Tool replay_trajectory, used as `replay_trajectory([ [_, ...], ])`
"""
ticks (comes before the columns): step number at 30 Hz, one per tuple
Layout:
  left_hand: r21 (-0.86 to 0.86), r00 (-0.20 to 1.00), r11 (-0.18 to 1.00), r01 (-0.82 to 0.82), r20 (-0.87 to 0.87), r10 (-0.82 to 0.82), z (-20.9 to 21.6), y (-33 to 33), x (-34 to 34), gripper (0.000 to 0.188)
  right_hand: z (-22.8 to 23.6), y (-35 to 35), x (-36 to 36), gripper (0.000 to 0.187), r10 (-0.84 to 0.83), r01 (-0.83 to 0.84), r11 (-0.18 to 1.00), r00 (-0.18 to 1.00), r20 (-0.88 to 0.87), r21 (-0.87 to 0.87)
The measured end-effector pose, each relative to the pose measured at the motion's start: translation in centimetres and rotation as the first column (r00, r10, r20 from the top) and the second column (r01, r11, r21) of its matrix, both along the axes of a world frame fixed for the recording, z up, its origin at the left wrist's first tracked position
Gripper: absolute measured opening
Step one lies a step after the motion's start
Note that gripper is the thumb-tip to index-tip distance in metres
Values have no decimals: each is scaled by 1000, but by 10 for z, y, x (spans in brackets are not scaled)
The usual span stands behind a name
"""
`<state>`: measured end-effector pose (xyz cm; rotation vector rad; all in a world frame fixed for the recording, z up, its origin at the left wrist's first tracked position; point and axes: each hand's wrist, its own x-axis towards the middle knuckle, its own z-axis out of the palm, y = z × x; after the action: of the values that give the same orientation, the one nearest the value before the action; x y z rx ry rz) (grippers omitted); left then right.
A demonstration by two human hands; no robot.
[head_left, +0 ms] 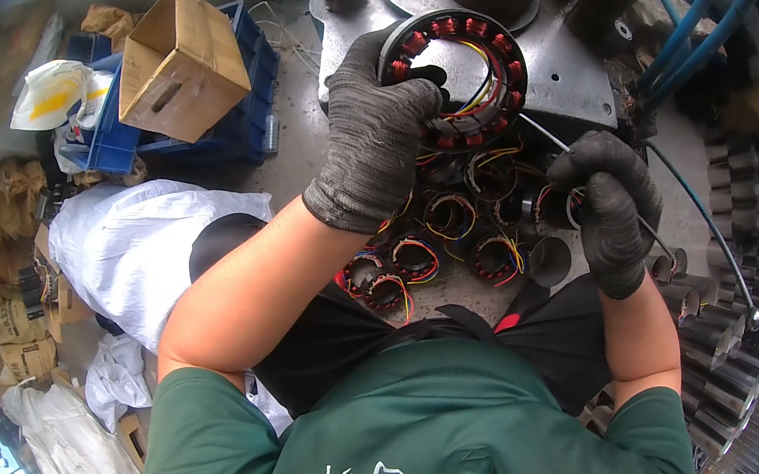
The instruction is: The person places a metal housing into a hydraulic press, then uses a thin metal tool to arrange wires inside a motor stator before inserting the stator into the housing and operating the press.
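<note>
Wound stator ring (510,72), one o'clock, gripped by left hand (375,125); thin metal rod (546,133) clasped in right hand (610,202), three o'clock; cardboard box (197,81), eleven o'clock.

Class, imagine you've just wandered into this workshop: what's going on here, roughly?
A person in a green shirt is handling a motor part. The gloved left hand holds up a coil-lined ring, and the gloved right hand grips a thin metal rod. The rod's tip is at the ring's lower right edge; whether they touch is unclear. Similar wired rings lie below.
</note>
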<state>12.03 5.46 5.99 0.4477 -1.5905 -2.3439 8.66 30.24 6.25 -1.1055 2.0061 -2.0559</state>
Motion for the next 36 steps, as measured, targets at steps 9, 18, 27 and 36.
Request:
replay_trajectory([
  [9, -70, 999, 997, 36, -22, -38, 5, 2, 3, 60, -6, -8, -2, 25, -6, 6, 997, 1000, 0, 81],
  [18, -262, 995, 964, -46, -94, 22, -11, 11, -4, 65, -26, -19, 3, 17, -115, 125, 978, 991, -68, 167],
  [27, -307, 996, 951, -23, 75, 49, -1, 9, -1, 56, -24, -35, 1, 17, -22, 235, 910, 851, -524, 343],
  [36, -776, 971, 596, -207, -238, 27, -14, 17, -2, 62, -11, -43, 8, 19, 111, 309, 792, 774, -623, 526],
])
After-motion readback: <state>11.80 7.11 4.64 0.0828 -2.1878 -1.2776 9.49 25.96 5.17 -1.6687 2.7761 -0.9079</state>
